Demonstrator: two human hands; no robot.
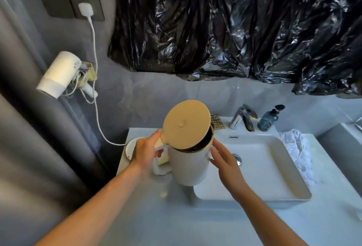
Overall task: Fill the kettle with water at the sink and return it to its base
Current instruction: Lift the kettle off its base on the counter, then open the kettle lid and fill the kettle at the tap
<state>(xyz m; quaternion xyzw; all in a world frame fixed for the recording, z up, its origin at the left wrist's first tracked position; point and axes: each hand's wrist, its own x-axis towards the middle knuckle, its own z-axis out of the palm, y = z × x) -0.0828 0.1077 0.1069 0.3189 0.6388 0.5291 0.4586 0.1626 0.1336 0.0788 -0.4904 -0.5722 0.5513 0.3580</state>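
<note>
Above counter (pixel 148 212), left of sink (pixel 274 169): kettle (pixel 189 165) held off base (pixel 130 148), lid (pixel 186 124) flipped up, prob ready for filling. Left hand (pixel 145 152) wrapped round handle, carrying it. Right hand (pixel 225 161) spread flat by body, prob steadying; contact unclear. Count: 1 kettle, 1 base, 1 faucet (pixel 242 117), 1 soap bottle (pixel 269 119).

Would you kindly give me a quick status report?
Left hand gripping kettle handle, lid open. Right hand open beside kettle. Kettle off base, left of sink. Path clear.
</note>
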